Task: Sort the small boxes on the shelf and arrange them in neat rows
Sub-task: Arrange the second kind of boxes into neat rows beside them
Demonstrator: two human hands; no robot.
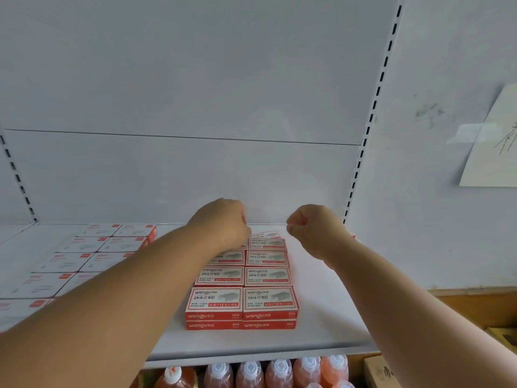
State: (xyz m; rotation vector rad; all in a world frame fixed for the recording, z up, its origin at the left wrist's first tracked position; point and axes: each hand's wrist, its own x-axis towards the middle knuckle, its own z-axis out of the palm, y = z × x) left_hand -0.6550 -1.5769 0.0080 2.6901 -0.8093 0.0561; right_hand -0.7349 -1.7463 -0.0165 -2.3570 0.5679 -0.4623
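Observation:
Red-and-white staple boxes (241,302) lie in two neat columns on the white shelf (321,317), stacked two high at the front. My left hand (223,222) reaches to the back of the left column with its fingers curled downward over the rear boxes. The fingertips are hidden, so any grip cannot be made out. A rear box (264,234) of the right column lies slightly tilted. My right hand (310,228) hovers above the shelf just right of the columns, curled into a fist with nothing visible in it.
A second block of white boxes with red labels (92,253) fills the shelf's left side. A small red edge (354,236) shows behind my right wrist. Bottles with white caps (265,372) stand on the shelf below. Paper (492,141) is taped to the right wall.

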